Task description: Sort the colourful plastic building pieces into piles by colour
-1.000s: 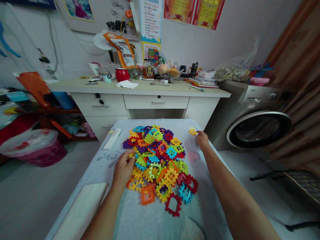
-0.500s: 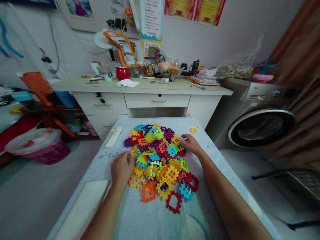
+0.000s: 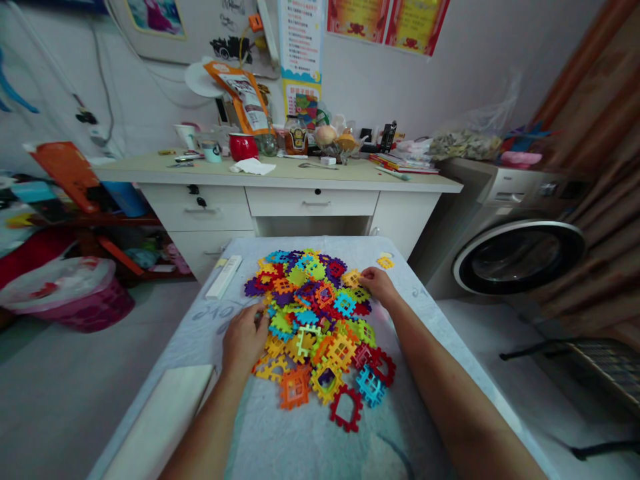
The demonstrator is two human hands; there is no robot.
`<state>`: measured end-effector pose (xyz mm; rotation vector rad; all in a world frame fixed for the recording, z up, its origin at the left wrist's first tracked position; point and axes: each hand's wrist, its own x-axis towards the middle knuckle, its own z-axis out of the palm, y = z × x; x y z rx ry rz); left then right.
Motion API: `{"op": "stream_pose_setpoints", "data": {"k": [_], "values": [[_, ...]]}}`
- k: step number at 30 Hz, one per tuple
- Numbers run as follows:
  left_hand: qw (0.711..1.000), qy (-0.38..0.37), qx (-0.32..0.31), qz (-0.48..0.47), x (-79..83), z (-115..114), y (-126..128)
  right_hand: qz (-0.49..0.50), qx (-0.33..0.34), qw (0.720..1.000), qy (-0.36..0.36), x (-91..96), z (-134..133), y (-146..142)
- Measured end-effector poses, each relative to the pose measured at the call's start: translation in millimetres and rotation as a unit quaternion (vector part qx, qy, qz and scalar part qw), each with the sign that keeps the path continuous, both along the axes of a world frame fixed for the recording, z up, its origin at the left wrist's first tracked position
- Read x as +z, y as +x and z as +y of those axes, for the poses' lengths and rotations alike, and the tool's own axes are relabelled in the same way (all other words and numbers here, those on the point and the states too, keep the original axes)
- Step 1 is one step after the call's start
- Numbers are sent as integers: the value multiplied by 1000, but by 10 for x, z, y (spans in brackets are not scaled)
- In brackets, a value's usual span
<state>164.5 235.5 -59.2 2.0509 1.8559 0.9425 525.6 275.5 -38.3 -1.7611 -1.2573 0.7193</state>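
A heap of coloured plastic interlocking tiles [image 3: 315, 320] lies on a small table covered with a pale cloth [image 3: 300, 447]. My left hand [image 3: 244, 340] rests curled at the heap's left edge, its fingers on the tiles there. My right hand [image 3: 379, 285] is at the heap's far right edge, fingertips pinched on a yellow tile [image 3: 352, 278]. A lone yellow tile [image 3: 385, 263] lies apart on the cloth beyond my right hand. A red tile [image 3: 346, 408] sits at the near edge of the heap.
A long white box [image 3: 225, 276] lies at the table's far left, a pale board [image 3: 160, 420] at its near left. Behind stands a cluttered white desk [image 3: 280, 193], a washing machine [image 3: 515, 247] to the right, a pink bin [image 3: 70, 293] to the left.
My right hand came back from the lone yellow tile to the heap's right edge and closed on a yellow tile. My left hand stayed at the left edge.
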Motion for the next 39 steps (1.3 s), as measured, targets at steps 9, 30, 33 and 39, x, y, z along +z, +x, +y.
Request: {"op": "stream_pose_setpoints", "data": {"k": [9, 30, 33, 39], "values": [[997, -49, 29, -58, 92, -8, -6, 191, -214, 956, 54, 112, 204, 424], [994, -79, 33, -63, 103, -10, -1, -250, -158, 948, -116, 13, 267, 697], [994, -79, 35, -65, 117, -20, 3, -269, -120, 947, -127, 6, 291, 603], [994, -68, 35, -71, 116, -26, 0, -228, -96, 968, -37, 98, 163, 497]]}}
